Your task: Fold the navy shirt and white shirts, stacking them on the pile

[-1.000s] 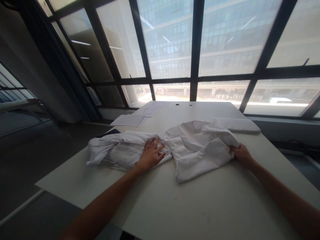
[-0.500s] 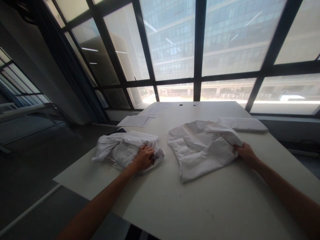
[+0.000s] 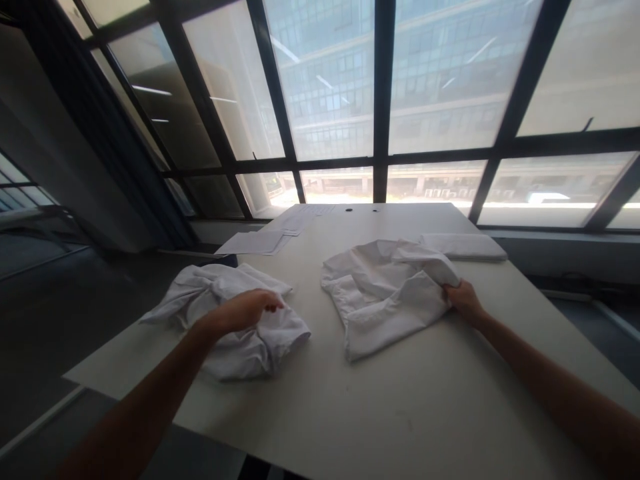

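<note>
On the right, a crumpled white garment (image 3: 385, 300) lies partly folded on the white table (image 3: 380, 413). My right hand (image 3: 464, 301) is closed on its right edge, the cloth pinched between thumb and fingers. To the left is a second rumpled white garment (image 3: 225, 347), bunched in loose folds with one end near the table's left edge. My left hand (image 3: 253, 310) is over the middle of it, fingers curled in. Whether any cloth is caught in those fingers is hidden.
Behind the right garment lies a flat folded white cloth (image 3: 465, 247). Paper sheets (image 3: 253, 242) are at the far left of the table, with a dark item (image 3: 223, 261) partly under the left garment. Large windows (image 3: 330, 100) and a dark curtain (image 3: 115, 147) stand beyond.
My left hand has moved left and away from the left garment's right end. That garment has spread toward me and lies looser. The right hand keeps its hold. The view has turned slightly right.
</note>
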`<action>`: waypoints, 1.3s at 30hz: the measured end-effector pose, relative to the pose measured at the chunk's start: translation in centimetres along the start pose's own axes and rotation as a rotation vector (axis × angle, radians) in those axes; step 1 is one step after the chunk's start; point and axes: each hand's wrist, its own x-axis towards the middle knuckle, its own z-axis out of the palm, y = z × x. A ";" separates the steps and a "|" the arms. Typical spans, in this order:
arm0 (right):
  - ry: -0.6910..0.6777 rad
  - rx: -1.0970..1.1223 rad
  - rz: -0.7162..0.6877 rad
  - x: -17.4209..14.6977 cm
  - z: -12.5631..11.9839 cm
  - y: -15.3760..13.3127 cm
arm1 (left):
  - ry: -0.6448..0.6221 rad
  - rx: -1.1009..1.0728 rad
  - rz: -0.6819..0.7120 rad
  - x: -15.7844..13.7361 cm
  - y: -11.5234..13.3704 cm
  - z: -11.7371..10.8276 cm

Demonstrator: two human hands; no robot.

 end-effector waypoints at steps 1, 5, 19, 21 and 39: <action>0.037 -0.011 -0.025 -0.3 0.1 -0.2 | -0.071 -0.051 0.109 1.9 1.1 0.1; 0.312 -0.120 -0.194 -1.9 0.6 -0.8 | -0.065 -0.147 0.344 10.5 5.6 3.4; -0.226 -0.566 -0.423 -2.4 4.1 0.3 | -0.140 0.036 0.099 18.0 9.4 15.2; -0.312 -0.575 -0.478 -0.9 4.2 0.3 | -0.130 0.066 0.028 16.6 10.0 15.5; -0.010 -0.779 -0.414 -0.1 8.1 -4.7 | -0.217 -0.064 0.112 12.9 15.2 15.6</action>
